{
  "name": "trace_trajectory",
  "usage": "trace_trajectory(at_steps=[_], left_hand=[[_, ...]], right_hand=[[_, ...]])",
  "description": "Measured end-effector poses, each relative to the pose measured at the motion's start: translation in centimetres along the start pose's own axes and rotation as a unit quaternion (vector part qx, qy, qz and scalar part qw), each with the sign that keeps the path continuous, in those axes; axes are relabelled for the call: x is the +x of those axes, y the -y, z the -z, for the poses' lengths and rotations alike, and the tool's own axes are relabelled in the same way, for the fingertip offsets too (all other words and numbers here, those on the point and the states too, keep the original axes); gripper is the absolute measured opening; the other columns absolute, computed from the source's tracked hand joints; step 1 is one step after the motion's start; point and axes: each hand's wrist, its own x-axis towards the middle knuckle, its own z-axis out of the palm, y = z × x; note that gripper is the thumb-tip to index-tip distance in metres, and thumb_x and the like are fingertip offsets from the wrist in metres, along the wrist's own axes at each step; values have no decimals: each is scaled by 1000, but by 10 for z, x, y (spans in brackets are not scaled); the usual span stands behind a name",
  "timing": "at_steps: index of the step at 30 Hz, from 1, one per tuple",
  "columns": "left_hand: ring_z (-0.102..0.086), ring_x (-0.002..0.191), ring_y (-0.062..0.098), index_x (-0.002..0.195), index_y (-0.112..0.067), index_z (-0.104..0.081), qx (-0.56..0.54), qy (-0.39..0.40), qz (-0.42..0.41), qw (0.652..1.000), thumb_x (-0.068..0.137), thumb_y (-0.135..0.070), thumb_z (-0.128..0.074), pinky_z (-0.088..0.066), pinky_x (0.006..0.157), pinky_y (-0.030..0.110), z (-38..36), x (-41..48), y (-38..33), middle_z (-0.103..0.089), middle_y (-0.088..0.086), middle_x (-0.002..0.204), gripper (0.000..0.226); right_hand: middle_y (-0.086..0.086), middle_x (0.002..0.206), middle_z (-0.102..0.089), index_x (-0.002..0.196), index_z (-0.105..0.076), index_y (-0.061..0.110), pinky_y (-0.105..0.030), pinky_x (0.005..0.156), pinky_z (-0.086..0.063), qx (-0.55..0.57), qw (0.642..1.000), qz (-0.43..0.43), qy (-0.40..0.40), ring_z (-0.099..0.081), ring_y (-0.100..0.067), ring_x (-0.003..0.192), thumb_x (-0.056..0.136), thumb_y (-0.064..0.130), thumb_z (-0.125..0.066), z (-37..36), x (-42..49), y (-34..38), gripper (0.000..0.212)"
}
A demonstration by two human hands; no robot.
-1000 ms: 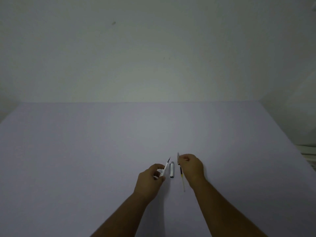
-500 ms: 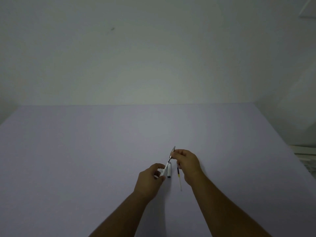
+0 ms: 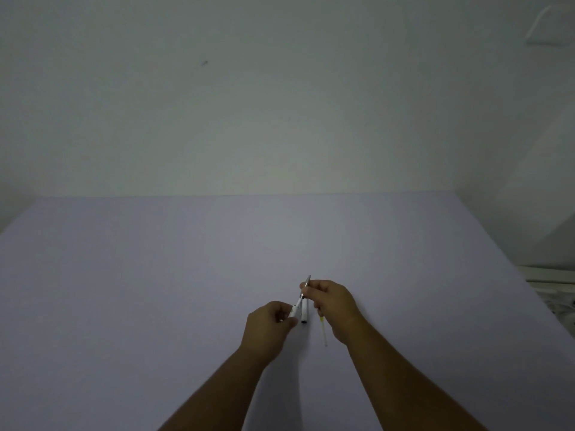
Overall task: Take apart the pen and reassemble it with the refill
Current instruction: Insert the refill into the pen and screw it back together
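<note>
- Your left hand [image 3: 270,321] is curled shut around the white pen barrel [image 3: 294,309], pinching it low down so the barrel angles up and away to the right.
- Your right hand [image 3: 334,301] has thumb and fingers closed on a slim silvery pen piece [image 3: 306,284]. It sticks up past your fingertips and lines up end to end with the barrel.
- Looks like the two pieces meet right between your hands, but it's dim and tiny there, so I honestly can't tell if they're actually joined or just touching.
- A second white piece with a dark end, probably the cap [image 3: 304,312], lies flat on the table [image 3: 155,290] just right of the barrel, in the gap between your hands.
- The thin refill [image 3: 323,332] with the yellowish band lies on the table just under your right hand, its near end poking out toward you. Its far end is hidden by your fingers.
- Both forearms come in from the bottom edge, hands close together near the table's middle.
</note>
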Motion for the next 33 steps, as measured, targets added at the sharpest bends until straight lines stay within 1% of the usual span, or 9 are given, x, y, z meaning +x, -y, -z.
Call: trace_trajectory(at_steps=[3, 11, 14, 16, 20, 22, 26, 31, 33], left_hand=[[-60, 78, 14, 99, -14, -69, -28, 5, 15, 999, 84, -15, -65, -48, 67, 23, 1, -3, -1, -65, -4, 84, 16], [-60, 80, 14, 104, -10, -68, -32, 2, 2, 999, 86, -15, -64, -44, 61, 17, 5, -6, -12, -66, 0, 89, 20], [-58, 78, 11, 102, -10, -67, -13, -13, -7, 1000, 85, -16, -65, -40, 60, 13, 5, -7, -12, -64, -4, 85, 18], [-55, 76, 10, 101, -11, -67, 3, -24, -20, 1000, 86, -17, -64, -37, 58, 10, 4, -9, -14, -60, -7, 81, 17], [-57, 80, 13, 104, -10, -66, 3, -31, -17, 999, 86, -17, -64, -42, 63, 15, 4, -12, -18, -64, 0, 89, 19], [-58, 82, 15, 105, -10, -66, -3, -28, -9, 1000, 87, -17, -64, -44, 72, 22, 6, -12, -19, -64, 1, 91, 19], [-60, 82, 16, 105, -11, -66, -13, -9, -4, 1000, 87, -16, -63, -50, 77, 29, 9, -13, -21, -64, -1, 88, 20], [-59, 80, 15, 105, -10, -67, -14, -8, -8, 1000, 85, -16, -66, -46, 64, 19, 9, -15, -22, -64, -1, 88, 21], [-58, 82, 13, 104, -9, -66, -3, -7, -23, 1000, 86, -15, -64, -42, 63, 13, 7, -17, -24, -63, -2, 88, 19]], right_hand=[[3, 74, -64, 93, -73, 11, -24, 63, -42, 1, 1000, -11, 13, -52, -9, 64, 83, 24, -67, 2, -2, 3, 18], [3, 87, -67, 94, -71, 19, -22, 66, -41, -15, 999, 2, 45, -52, -7, 71, 84, 19, -65, 0, -7, 3, 12], [5, 71, -61, 78, -67, 16, -22, 62, -39, -54, 998, 3, 27, -50, -8, 64, 80, 26, -69, 0, -7, 5, 11], [4, 65, -53, 65, -55, 18, -24, 59, -37, -67, 998, -8, 9, -46, -11, 61, 78, 28, -71, -2, -7, 5, 23], [1, 83, -61, 88, -65, 18, -23, 62, -40, 8, 999, -31, 26, -50, -9, 70, 83, 20, -66, -10, -11, 7, 5], [-1, 86, -64, 91, -69, 18, -24, 63, -40, 50, 997, -42, 32, -51, -10, 71, 84, 20, -66, -12, -15, 8, 8], [2, 81, -63, 102, -70, 12, -23, 64, -40, 53, 997, -39, 29, -49, -9, 69, 84, 21, -66, -9, -20, 11, 21], [3, 77, -60, 84, -65, 15, -24, 63, -40, 13, 998, -36, 47, -50, -9, 71, 83, 22, -68, -1, -24, 15, 7], [1, 68, -54, 71, -57, 14, -24, 57, -36, -3, 998, -44, 33, -44, -11, 59, 80, 26, -71, -1, -23, 15, 20]])
